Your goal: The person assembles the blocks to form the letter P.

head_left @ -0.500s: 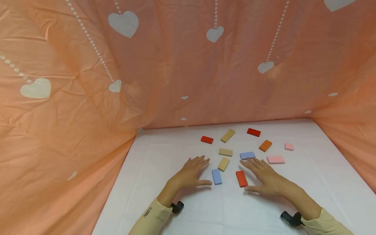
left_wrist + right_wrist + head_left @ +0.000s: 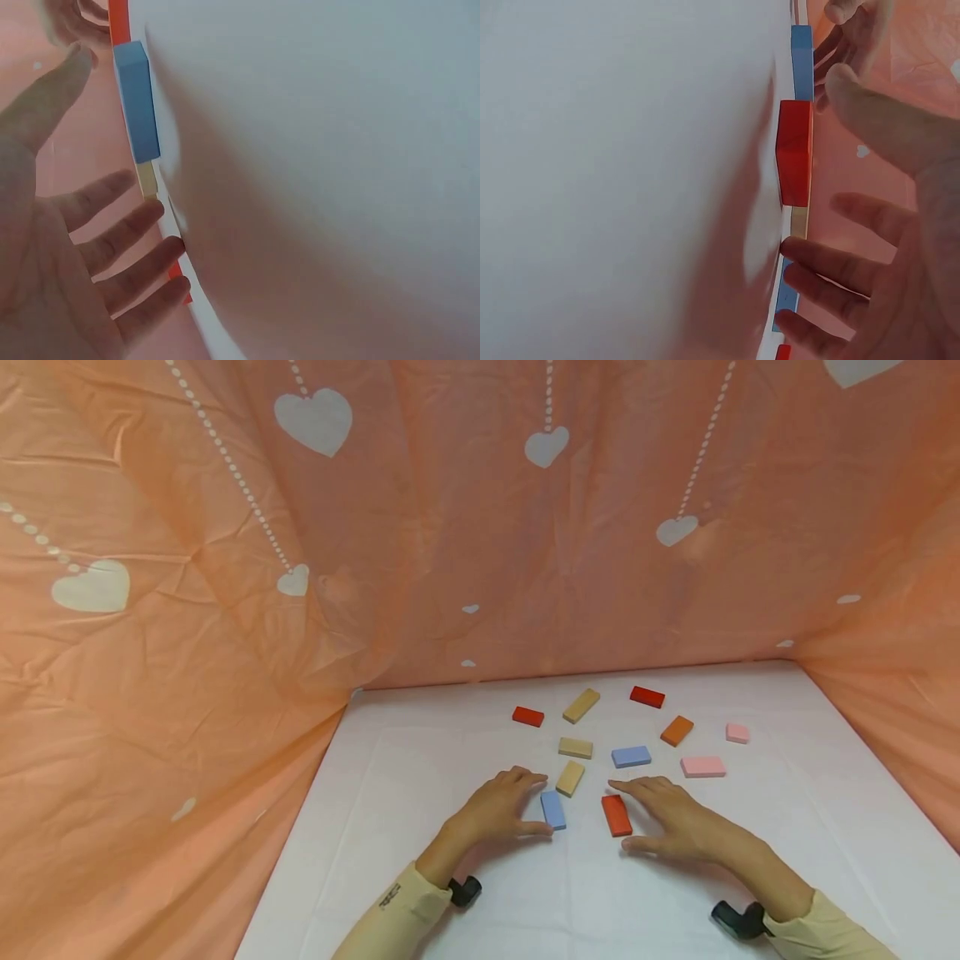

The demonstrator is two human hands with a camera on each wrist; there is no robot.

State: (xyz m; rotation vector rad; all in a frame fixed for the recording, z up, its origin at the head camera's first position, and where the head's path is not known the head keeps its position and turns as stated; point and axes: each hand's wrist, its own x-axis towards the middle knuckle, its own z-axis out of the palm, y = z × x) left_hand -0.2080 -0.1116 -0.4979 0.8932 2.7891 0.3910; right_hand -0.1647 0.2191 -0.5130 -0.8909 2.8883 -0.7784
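Observation:
Several small coloured blocks lie flat on the white table [image 2: 450,893]. My left hand [image 2: 497,808] hovers with relaxed, spread fingers just left of a blue block [image 2: 553,810], thumb close to its near end. The left wrist view shows that blue block [image 2: 137,101] beyond the open left hand [image 2: 67,255]. My right hand [image 2: 675,820] is spread just right of a red block [image 2: 617,815], index finger along its far corner. In the right wrist view the red block [image 2: 795,154] lies beside the open right hand [image 2: 885,255]. I cannot tell whether either hand touches its block.
Further back lie tan blocks [image 2: 570,777] [image 2: 575,747] [image 2: 581,705], a second blue block [image 2: 631,757], pink blocks [image 2: 702,767] [image 2: 737,732], an orange block [image 2: 677,730] and red blocks [image 2: 647,697] [image 2: 528,717]. An orange cloth with white hearts [image 2: 225,610] walls the table on three sides.
Both hands have drawn back toward me. The right hand has left the far blue block and sits by the red one; the left hand has closed in on the near blue block.

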